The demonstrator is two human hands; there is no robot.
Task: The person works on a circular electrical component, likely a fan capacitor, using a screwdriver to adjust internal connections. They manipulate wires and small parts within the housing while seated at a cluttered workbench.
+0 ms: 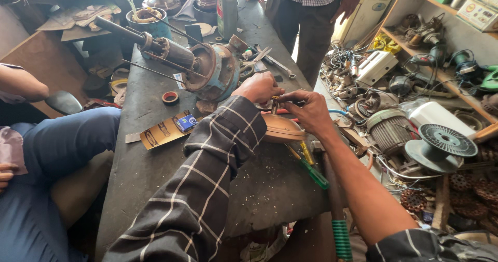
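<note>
Head view. Left hand [258, 87] and right hand [310, 110] meet over a tan oval cover [281, 129] lying flat near the right edge of the grey workbench [150, 168]. Both sets of fingers are curled shut around a small metal piece [275, 104] held upright between them, just above the cover; what the piece is cannot be told. Judged: two hands brace it against turning.

Behind the left hand, a dismantled motor rotor and housing [207, 70] lies on its side, shaft pointing away to the left. A green-handled screwdriver [314, 173] lies just beside the cover, at the bench edge. A torn cardboard packet [166, 129] and a red tape roll [170, 97] sit left, well apart. Open bench lies toward the near left; the right drops to cluttered parts.
</note>
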